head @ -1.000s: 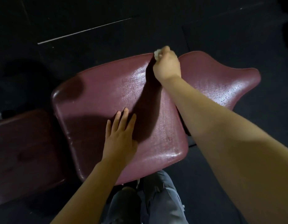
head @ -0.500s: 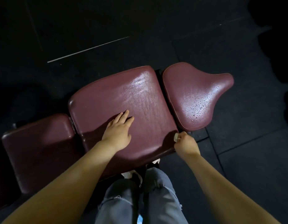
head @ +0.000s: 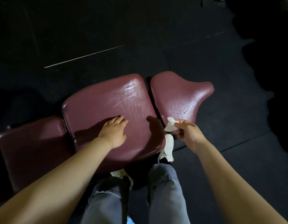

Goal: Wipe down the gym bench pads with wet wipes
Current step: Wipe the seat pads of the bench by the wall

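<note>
My right hand (head: 189, 134), fingers pinching the crumpled wet wipe (head: 170, 126), has lifted off the streaked middle pad (head: 107, 101) toward the droplet-covered end pad (head: 180, 94), while my left hand (head: 113, 131) rests flat, fingers open.

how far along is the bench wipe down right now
The middle pad shows wet streaks, so it looks wiped. The right hand holds the wipe at the droplet-covered end pad, the left hand bracing. The left pad looks dry, likely remaining.

Glossy, wet-streaked vinyl pad (head: 110, 101); crumpled white cloth-like wipe (head: 170, 126).
</note>
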The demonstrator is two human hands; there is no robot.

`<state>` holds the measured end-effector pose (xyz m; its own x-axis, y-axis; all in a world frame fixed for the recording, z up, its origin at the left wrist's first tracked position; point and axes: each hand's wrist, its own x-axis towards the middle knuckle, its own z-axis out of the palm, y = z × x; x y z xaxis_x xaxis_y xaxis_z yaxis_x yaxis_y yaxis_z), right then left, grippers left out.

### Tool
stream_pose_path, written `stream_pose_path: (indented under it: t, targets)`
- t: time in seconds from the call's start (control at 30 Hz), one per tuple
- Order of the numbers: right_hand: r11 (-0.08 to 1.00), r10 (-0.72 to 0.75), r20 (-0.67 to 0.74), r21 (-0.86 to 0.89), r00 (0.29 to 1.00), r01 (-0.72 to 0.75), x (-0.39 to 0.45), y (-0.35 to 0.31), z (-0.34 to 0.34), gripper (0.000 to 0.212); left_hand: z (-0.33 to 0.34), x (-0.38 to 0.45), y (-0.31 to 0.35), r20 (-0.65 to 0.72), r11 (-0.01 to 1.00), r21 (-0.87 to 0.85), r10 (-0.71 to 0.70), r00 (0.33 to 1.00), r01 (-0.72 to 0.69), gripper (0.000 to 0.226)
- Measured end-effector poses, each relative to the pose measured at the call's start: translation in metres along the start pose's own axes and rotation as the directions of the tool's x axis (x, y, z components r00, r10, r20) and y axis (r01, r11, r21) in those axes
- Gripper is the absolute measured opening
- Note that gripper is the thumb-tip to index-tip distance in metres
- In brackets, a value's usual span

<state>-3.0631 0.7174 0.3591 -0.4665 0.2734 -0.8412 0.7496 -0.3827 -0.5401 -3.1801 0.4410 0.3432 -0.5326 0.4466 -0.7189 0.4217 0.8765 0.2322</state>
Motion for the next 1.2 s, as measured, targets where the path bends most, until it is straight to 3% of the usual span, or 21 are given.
stream_pose_path:
  t: [0.13, 0.27, 0.43, 0.5, 0.57, 0.77, 0.83, 0.9, 0.93, 1.0, 1.07, 1.1, 1.13, 1.17, 1.2]
  targets:
    - [0.946, -0.09, -0.083, -0.319, 0.992, 0.059, 0.029, -0.028, -0.012, 0.009, 0.004, 0.011, 0.021, -0.013, 0.997, -0.056, -0.058, 0.998, 0.057, 0.071]
    - [0.825, -0.201, -0.008, -0.54, 0.98, 0.164, 0.064, -0.068, -0.022, 0.009, 0.006, 0.022, 0.049, -0.054, 0.98, -0.168, -0.118, 0.992, 0.107, 0.071]
    - [0.672, -0.301, 0.063, -0.693, 0.951, 0.259, 0.106, -0.128, -0.028, 0.019, 0.001, 0.046, 0.098, -0.097, 0.943, -0.319, -0.128, 0.987, 0.091, 0.07]
    - [0.658, -0.329, 0.084, -0.694, 0.941, 0.292, 0.123, -0.149, -0.025, 0.022, -0.001, 0.058, 0.114, -0.119, 0.919, -0.385, -0.134, 0.984, 0.079, 0.068]
    - [0.628, -0.35, 0.056, -0.726, 0.935, 0.279, 0.142, -0.165, -0.019, 0.013, -0.004, 0.069, 0.125, -0.136, 0.905, -0.417, -0.155, 0.979, 0.085, 0.066]
    - [0.574, -0.361, -0.086, -0.805, 0.929, 0.149, 0.193, -0.157, 0.018, 0.02, -0.003, 0.094, 0.121, -0.168, 0.901, -0.4, -0.249, 0.954, 0.165, 0.068]
    - [0.53, -0.442, -0.091, -0.829, 0.892, 0.179, 0.196, -0.143, 0.038, 0.019, -0.001, 0.099, 0.115, -0.178, 0.899, -0.399, -0.27, 0.946, 0.181, 0.069]
    - [0.375, -0.559, 0.108, -0.852, 0.822, 0.367, 0.195, -0.126, 0.057, 0.018, 0.003, 0.101, 0.111, -0.187, 0.906, -0.387, -0.261, 0.947, 0.173, 0.07]
    - [0.205, -0.566, 0.33, -0.831, 0.755, 0.517, 0.193, -0.12, 0.064, 0.019, 0.006, 0.102, 0.11, -0.183, 0.91, -0.381, -0.251, 0.951, 0.167, 0.071]
    - [-0.085, -0.361, 0.712, -0.668, 0.602, 0.739, 0.195, -0.121, 0.063, 0.019, 0.011, 0.1, 0.107, -0.156, 0.915, -0.368, -0.233, 0.96, 0.163, 0.073]
    - [-0.159, -0.259, 0.784, -0.611, 0.564, 0.776, 0.211, -0.137, 0.048, 0.022, 0.011, 0.1, 0.104, -0.146, 0.918, -0.366, -0.216, 0.965, 0.15, 0.074]
    - [-0.13, -0.336, 0.707, -0.689, 0.623, 0.713, 0.221, -0.142, 0.037, 0.024, 0.01, 0.1, 0.102, -0.141, 0.914, -0.381, -0.206, 0.968, 0.139, 0.073]
    - [-0.005, -0.47, 0.504, -0.823, 0.725, 0.569, 0.228, -0.147, 0.022, 0.023, 0.008, 0.099, 0.101, -0.138, 0.908, -0.399, -0.197, 0.971, 0.128, 0.073]
    - [0.207, -0.561, 0.193, -0.909, 0.805, 0.361, 0.231, -0.151, 0.008, 0.021, 0.007, 0.098, 0.099, -0.14, 0.903, -0.414, -0.188, 0.972, 0.115, 0.072]
    - [0.398, -0.548, -0.085, -0.901, 0.832, 0.17, 0.233, -0.15, -0.004, 0.02, 0.006, 0.097, 0.097, -0.144, 0.899, -0.427, -0.177, 0.974, 0.1, 0.072]
